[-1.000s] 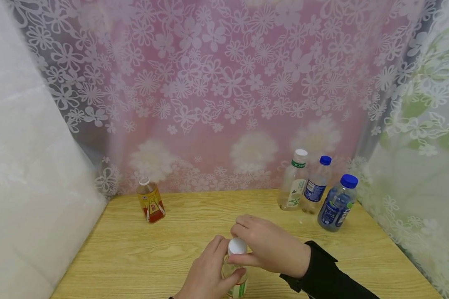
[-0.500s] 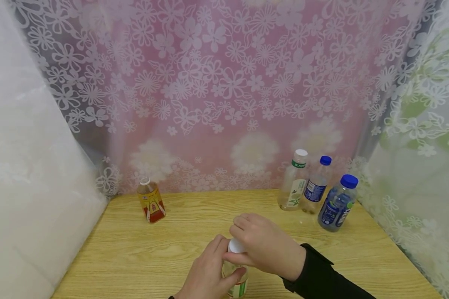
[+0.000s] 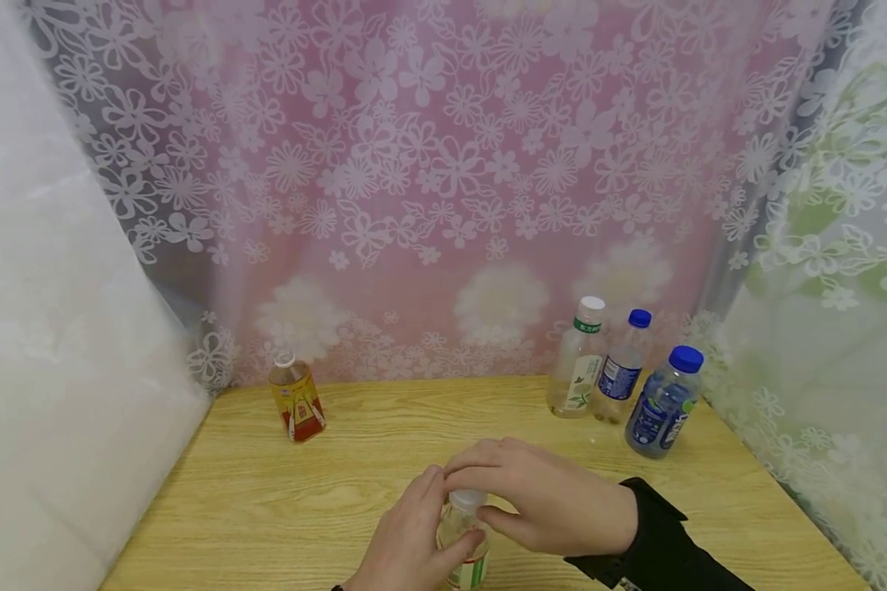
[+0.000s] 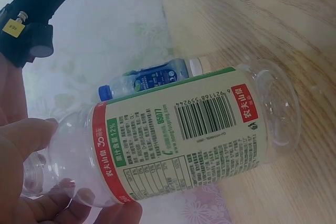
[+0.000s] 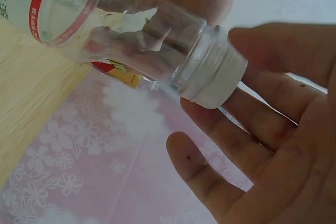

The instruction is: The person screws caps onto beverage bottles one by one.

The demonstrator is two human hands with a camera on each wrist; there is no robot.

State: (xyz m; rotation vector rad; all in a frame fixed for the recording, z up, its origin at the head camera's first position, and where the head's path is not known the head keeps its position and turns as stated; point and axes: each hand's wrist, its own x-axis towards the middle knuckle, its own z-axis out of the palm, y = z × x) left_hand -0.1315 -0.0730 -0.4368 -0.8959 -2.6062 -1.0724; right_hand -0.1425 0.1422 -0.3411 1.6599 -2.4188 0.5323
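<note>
An upright clear plastic bottle [image 4: 173,135] with a cream, red and green label stands near the table's front edge. My left hand [image 3: 411,533] grips it around the shoulder, thumb on one side and fingers on the other. A white cap [image 5: 215,72] sits on its neck. Around this cap curve the thumb and fingers of my right hand [image 3: 543,501], in a loose hold from above; one finger stands apart in the right wrist view. From the head view, the right hand covers part of the cap, and the left hand hides much of the bottle's side.
At the back left of the wooden table [image 3: 369,427] stands a yellow-labelled bottle [image 3: 298,398]. Toward the back right are a white-capped bottle [image 3: 576,361], a slim blue-capped bottle [image 3: 621,369] and a wider blue-capped bottle [image 3: 664,406]. Flowered curtains [image 3: 443,189] enclose the table.
My right hand has turned around the cap, its thumb shifting to the right and its fingers spreading over the top. The left hand and the bottle have stayed in place.
</note>
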